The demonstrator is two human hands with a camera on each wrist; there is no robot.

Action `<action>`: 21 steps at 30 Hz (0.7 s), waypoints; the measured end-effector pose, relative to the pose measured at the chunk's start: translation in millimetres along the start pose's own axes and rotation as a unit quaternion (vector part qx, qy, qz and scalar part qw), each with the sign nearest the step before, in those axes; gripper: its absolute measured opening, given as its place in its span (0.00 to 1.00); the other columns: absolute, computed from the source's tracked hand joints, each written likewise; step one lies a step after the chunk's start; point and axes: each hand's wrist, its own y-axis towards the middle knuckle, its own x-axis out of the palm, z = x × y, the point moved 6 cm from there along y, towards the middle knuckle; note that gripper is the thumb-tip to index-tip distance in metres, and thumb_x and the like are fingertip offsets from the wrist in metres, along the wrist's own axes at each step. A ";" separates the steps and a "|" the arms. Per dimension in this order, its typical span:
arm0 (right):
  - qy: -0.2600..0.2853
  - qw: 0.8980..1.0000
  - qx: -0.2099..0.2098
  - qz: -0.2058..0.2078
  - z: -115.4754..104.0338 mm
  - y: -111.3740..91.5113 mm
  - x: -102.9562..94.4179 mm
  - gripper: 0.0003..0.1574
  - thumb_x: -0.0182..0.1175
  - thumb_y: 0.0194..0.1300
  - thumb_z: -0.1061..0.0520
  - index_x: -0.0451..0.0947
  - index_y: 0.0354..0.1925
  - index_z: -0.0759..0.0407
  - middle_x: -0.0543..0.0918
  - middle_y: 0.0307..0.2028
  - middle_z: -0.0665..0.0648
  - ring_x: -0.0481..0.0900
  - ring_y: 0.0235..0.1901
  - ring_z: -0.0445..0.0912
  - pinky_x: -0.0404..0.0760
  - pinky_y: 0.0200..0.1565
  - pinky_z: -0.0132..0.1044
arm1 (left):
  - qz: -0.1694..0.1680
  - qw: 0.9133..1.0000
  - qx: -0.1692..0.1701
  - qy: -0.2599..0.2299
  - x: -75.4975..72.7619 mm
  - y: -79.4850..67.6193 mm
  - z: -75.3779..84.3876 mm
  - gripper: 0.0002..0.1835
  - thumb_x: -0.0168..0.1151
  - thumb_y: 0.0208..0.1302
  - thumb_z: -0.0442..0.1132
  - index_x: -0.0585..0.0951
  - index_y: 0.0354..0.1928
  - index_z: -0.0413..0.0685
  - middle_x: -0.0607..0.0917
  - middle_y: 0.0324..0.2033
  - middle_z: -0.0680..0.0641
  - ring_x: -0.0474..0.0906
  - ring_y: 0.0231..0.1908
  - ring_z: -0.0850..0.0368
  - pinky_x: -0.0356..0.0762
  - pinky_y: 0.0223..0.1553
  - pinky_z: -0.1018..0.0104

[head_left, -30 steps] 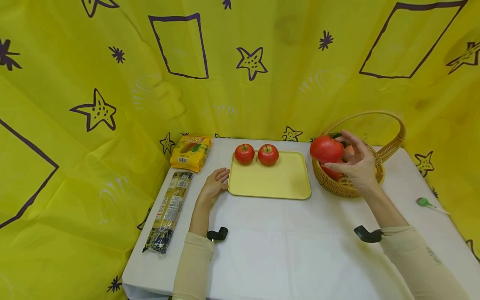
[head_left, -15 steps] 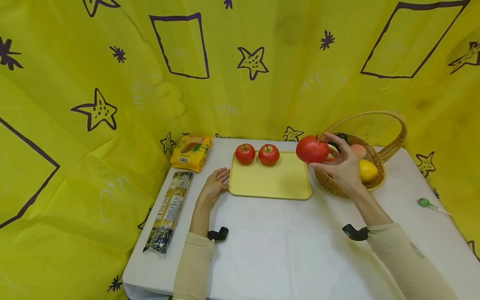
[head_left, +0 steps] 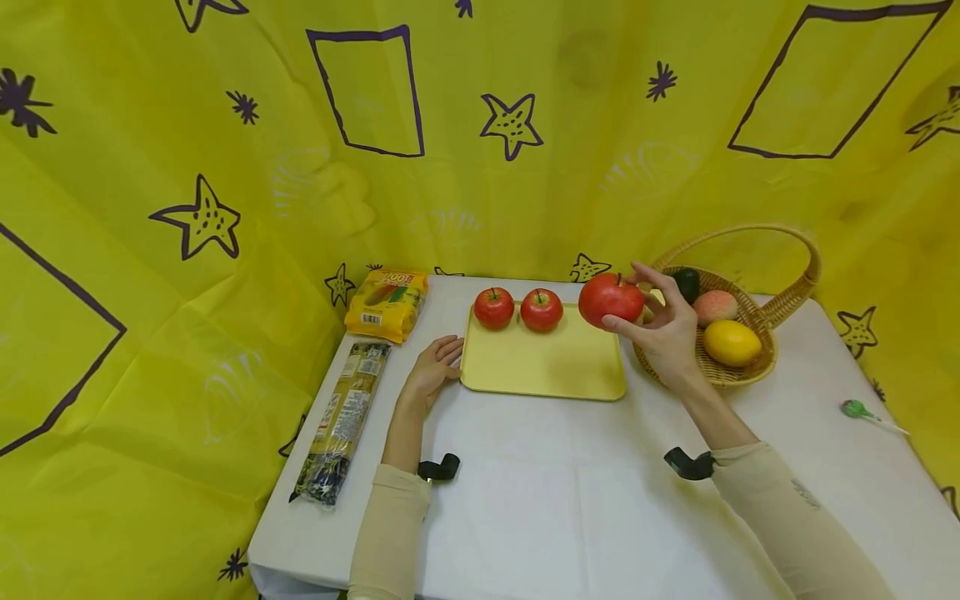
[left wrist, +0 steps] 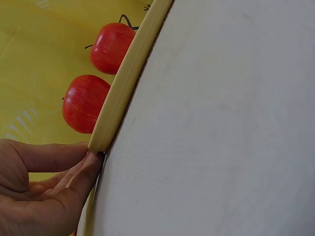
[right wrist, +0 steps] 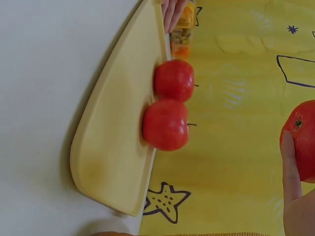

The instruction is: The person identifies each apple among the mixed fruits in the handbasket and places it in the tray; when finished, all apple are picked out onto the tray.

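In the head view, the tray (head_left: 540, 367) lies on the counter (head_left: 517, 475), its long axis running left to right. The right hand (head_left: 663, 337) holds a red apple (head_left: 609, 302) between thumb and fingers, above the tray's far right part. Two resting apples (head_left: 542, 310) sit at the tray's far edge, left of the held one. The left hand (head_left: 433, 367) is at the tray's left end, leaving the right hand nearer its bare right half. The basket (head_left: 792, 302) stands just right of the tray.

In the left wrist view, thumb and fingertips appear to pinch the tray's rim at its near left corner.

In the right wrist view, the held apple is clear of the tray.
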 end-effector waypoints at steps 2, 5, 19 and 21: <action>0.010 1.000 0.001 -0.005 0.7 0.9 4.0 0.52 0.71 0.51 0.82 0.73 0.72 0.60 0.71 0.64 0.64 0.78 0.58 0.53 0.83 0.56 0.30 | -0.002 1.000 0.003 -0.002 0.2 0.1 0.2 0.43 0.52 0.60 0.09 0.62 0.78 0.36 0.68 0.75 0.37 0.62 0.76 0.46 0.67 0.73 0.54; 0.023 1.000 0.010 -0.010 2.0 2.4 9.3 0.54 0.71 0.50 0.82 0.72 0.74 0.58 0.72 0.66 0.65 0.77 0.61 0.51 0.81 0.58 0.30 | -0.002 1.000 0.004 -0.007 0.6 -0.6 0.6 0.42 0.51 0.60 0.09 0.62 0.77 0.36 0.68 0.75 0.37 0.62 0.76 0.46 0.67 0.73 0.55; 0.008 0.998 0.042 -0.040 16.2 9.2 35.3 0.55 0.73 0.51 0.79 0.70 0.74 0.55 0.76 0.62 0.57 0.84 0.52 0.48 0.87 0.48 0.35 | -0.001 1.000 0.003 -0.005 0.6 -1.6 1.8 0.43 0.52 0.60 0.09 0.61 0.78 0.36 0.68 0.76 0.38 0.63 0.76 0.47 0.68 0.72 0.53; 0.004 0.997 0.052 -0.056 19.5 9.6 41.2 0.55 0.73 0.52 0.78 0.69 0.75 0.54 0.75 0.63 0.57 0.82 0.55 0.48 0.87 0.48 0.35 | -0.003 1.000 0.005 -0.008 0.7 -1.7 1.9 0.43 0.52 0.59 0.09 0.61 0.78 0.35 0.67 0.76 0.37 0.62 0.77 0.46 0.67 0.73 0.53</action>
